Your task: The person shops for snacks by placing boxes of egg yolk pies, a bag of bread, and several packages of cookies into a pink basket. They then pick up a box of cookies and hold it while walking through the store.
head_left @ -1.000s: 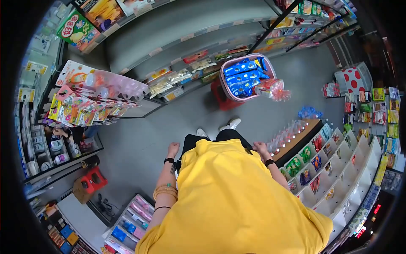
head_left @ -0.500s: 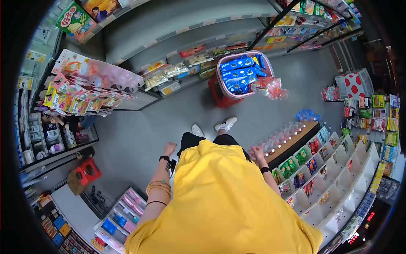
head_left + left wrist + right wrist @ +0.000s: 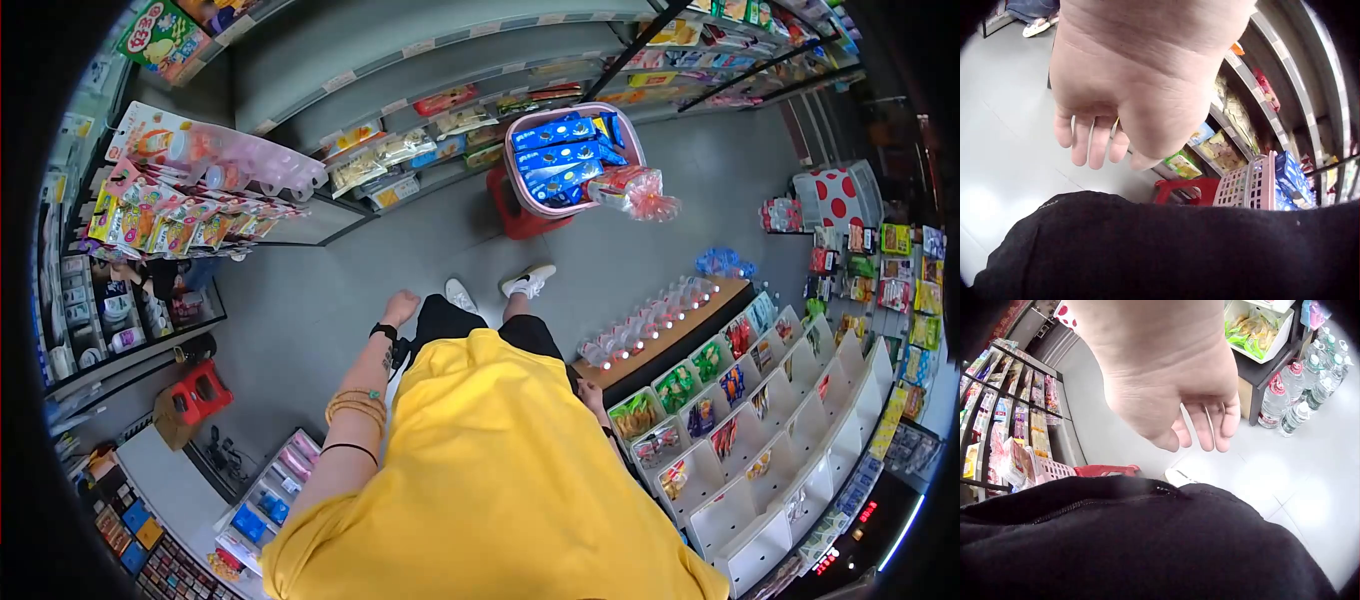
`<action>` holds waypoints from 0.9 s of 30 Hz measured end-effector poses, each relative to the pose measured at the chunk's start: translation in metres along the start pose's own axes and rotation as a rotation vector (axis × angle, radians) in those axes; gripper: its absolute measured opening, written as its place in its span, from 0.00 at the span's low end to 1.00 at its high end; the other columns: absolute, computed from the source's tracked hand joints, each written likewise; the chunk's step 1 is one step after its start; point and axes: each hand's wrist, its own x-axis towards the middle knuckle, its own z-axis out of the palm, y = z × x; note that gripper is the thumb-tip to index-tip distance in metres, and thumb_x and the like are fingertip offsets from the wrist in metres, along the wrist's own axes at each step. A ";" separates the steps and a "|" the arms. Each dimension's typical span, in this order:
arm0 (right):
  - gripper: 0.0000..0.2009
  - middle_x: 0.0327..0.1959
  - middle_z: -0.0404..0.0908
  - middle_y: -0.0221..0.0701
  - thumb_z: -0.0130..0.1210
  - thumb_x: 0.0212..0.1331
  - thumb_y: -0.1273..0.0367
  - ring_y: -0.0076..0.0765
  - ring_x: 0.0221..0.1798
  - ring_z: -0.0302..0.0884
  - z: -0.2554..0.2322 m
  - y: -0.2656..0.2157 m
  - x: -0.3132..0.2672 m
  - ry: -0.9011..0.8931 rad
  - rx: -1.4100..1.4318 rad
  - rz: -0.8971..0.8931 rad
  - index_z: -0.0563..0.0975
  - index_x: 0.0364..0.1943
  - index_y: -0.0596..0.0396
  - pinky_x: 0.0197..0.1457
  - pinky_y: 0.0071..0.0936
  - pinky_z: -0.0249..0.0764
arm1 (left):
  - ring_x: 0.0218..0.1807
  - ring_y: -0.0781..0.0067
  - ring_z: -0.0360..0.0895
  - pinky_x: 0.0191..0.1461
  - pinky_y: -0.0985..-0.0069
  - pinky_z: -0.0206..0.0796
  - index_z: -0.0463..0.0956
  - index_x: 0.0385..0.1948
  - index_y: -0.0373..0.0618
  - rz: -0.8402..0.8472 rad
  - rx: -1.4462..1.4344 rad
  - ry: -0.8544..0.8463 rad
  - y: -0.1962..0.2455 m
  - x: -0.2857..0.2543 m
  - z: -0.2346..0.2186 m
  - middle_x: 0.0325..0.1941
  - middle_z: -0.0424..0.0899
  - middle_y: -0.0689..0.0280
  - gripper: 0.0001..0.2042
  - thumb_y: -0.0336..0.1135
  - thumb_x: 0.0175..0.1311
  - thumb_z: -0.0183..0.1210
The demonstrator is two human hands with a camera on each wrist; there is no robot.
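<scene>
My left hand [image 3: 1129, 87] hangs beside the black shorts [image 3: 1166, 250], its fingers [image 3: 1101, 144] loosely curled with nothing in them. On the other side my right hand [image 3: 1172, 394] hangs the same way, holding nothing, and in the head view it is partly hidden by the yellow shirt [image 3: 500, 480]. Ahead of the feet a pink basket [image 3: 511, 165] stands on a red stool [image 3: 520, 222]. Blue packets [image 3: 555, 155] fill it, and a clear-wrapped red packet [image 3: 625, 188] leans over its rim. Both hands are well apart from the basket.
Shelves [image 3: 400, 90] with snack bags run along the far side. A rack of hanging packets [image 3: 190, 220] stands at left. At right are tiered candy bins [image 3: 740, 430] and a row of water bottles [image 3: 660, 322]. Another red stool [image 3: 202, 392] sits at lower left.
The feet have shifted in a step, and the basket sits slightly further left and higher in the head view. Both arms swing at the sides; the right hand has moved nearer the bins.
</scene>
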 end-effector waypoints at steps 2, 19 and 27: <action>0.08 0.26 0.78 0.25 0.55 0.65 0.66 0.19 0.22 0.71 -0.010 0.008 0.010 -0.190 0.124 0.029 0.77 0.37 0.57 0.23 0.17 0.65 | 0.52 0.45 0.77 0.56 0.59 0.68 0.79 0.40 0.39 -0.001 -0.056 -0.010 -0.013 0.008 0.009 0.46 0.83 0.50 0.19 0.48 0.60 0.54; 0.07 0.24 0.77 0.28 0.52 0.66 0.67 0.26 0.23 0.75 0.028 -0.036 0.028 0.014 0.017 0.113 0.76 0.42 0.55 0.25 0.22 0.74 | 0.49 0.47 0.80 0.54 0.60 0.70 0.80 0.39 0.38 -0.083 -0.010 0.105 -0.064 -0.017 -0.015 0.43 0.84 0.48 0.19 0.46 0.56 0.58; 0.09 0.28 0.79 0.27 0.57 0.64 0.63 0.25 0.26 0.79 0.035 -0.077 0.044 -0.075 0.011 0.035 0.75 0.41 0.52 0.21 0.18 0.67 | 0.50 0.49 0.80 0.56 0.62 0.70 0.80 0.41 0.39 -0.130 -0.109 0.096 -0.059 -0.020 -0.015 0.44 0.85 0.51 0.19 0.46 0.55 0.60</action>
